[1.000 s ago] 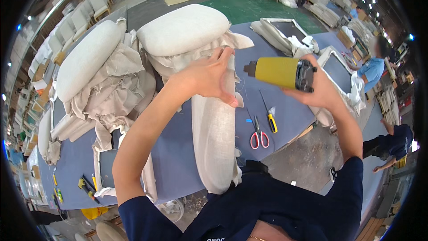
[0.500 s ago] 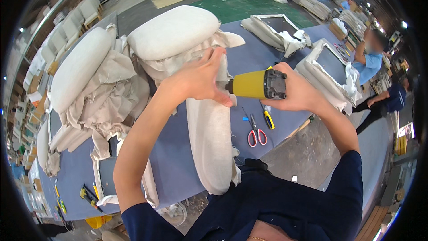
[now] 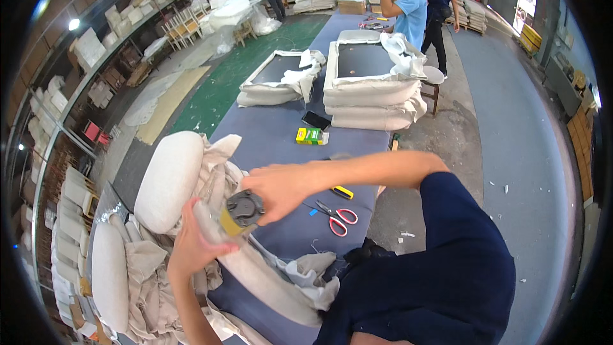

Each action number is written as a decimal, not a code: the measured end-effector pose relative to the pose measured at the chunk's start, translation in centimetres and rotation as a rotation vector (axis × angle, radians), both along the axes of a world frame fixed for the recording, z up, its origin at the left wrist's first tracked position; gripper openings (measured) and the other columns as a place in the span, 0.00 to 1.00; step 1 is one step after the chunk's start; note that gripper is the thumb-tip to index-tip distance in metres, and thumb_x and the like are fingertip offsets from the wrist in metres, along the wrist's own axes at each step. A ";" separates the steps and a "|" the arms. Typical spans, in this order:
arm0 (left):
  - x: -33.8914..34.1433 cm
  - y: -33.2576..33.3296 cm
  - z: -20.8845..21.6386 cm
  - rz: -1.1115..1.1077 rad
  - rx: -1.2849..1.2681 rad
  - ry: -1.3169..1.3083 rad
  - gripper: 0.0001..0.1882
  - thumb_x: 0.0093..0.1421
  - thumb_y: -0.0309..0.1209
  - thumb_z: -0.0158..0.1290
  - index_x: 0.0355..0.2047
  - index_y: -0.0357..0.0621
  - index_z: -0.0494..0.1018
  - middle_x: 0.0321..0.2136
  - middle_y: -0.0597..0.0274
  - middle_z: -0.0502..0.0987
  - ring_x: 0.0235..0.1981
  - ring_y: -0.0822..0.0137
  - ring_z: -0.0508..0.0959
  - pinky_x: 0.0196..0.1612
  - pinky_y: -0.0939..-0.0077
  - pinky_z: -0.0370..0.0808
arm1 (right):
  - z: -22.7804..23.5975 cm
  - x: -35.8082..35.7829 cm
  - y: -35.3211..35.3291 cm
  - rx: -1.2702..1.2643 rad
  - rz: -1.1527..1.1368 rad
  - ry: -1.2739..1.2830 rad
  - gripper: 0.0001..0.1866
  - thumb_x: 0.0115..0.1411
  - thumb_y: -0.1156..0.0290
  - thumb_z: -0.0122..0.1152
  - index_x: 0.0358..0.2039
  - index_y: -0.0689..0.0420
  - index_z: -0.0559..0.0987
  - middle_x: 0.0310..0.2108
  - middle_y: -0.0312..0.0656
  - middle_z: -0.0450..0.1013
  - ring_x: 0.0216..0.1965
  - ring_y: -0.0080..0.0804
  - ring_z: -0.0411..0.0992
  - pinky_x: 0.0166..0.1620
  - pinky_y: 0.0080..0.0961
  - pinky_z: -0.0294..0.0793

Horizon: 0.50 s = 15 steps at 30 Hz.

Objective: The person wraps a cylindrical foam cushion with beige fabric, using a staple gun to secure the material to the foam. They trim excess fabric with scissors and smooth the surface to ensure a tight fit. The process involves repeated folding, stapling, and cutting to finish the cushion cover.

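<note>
In my right hand is a yellow and black staple gun, pressed up close to a long beige upholstered panel. My left hand grips the upper end of that panel, its thumb lying along the fabric beside the gun. Where the gun's nose meets the cloth is hidden. The panel slants down to my body, with loose fabric along its right side. Red-handled scissors and a yellow-handled tool lie on the blue-grey table to the right.
Padded beige cushions with loose cloth stand at the left. Farther off are stacked upholstered frames, a black phone and a green-yellow box. A person in light blue stands beside the table; another in dark clothes is behind.
The view has swung to the right. The staple gun and panel are tilted differently, and my right arm now reaches across to the left. Both hands keep their holds.
</note>
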<state>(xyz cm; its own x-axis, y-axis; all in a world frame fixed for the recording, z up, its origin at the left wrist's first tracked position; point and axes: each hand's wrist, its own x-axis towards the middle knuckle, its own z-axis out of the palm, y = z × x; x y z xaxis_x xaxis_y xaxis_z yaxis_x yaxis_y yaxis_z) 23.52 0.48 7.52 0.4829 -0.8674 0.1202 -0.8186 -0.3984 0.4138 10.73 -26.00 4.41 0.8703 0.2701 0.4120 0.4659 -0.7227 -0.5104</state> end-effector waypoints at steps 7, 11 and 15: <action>-6.5 7.4 -1.0 0.410 -0.334 0.296 0.54 0.46 0.47 0.74 0.66 0.40 0.57 0.62 0.50 0.65 0.62 0.57 0.70 0.60 0.61 0.71 | -9.0 -1.1 -9.9 0.184 -0.219 0.659 0.30 0.46 0.58 0.73 0.39 0.70 0.73 0.22 0.50 0.78 0.25 0.42 0.79 0.30 0.36 0.78; -12.4 6.5 0.3 0.528 -0.326 0.127 0.29 0.60 0.27 0.63 0.60 0.35 0.66 0.50 0.44 0.74 0.55 0.49 0.74 0.59 0.54 0.69 | -27.2 -1.3 -18.3 0.007 -0.401 0.603 0.29 0.45 0.64 0.72 0.48 0.61 0.79 0.40 0.53 0.80 0.43 0.50 0.80 0.43 0.42 0.81; -17.1 5.2 0.4 0.707 -0.428 0.055 0.29 0.57 0.25 0.65 0.57 0.34 0.67 0.52 0.45 0.74 0.56 0.50 0.73 0.60 0.56 0.68 | -33.9 -0.6 -20.1 -0.224 -0.530 0.735 0.26 0.52 0.65 0.70 0.51 0.59 0.75 0.39 0.54 0.79 0.46 0.54 0.78 0.48 0.46 0.79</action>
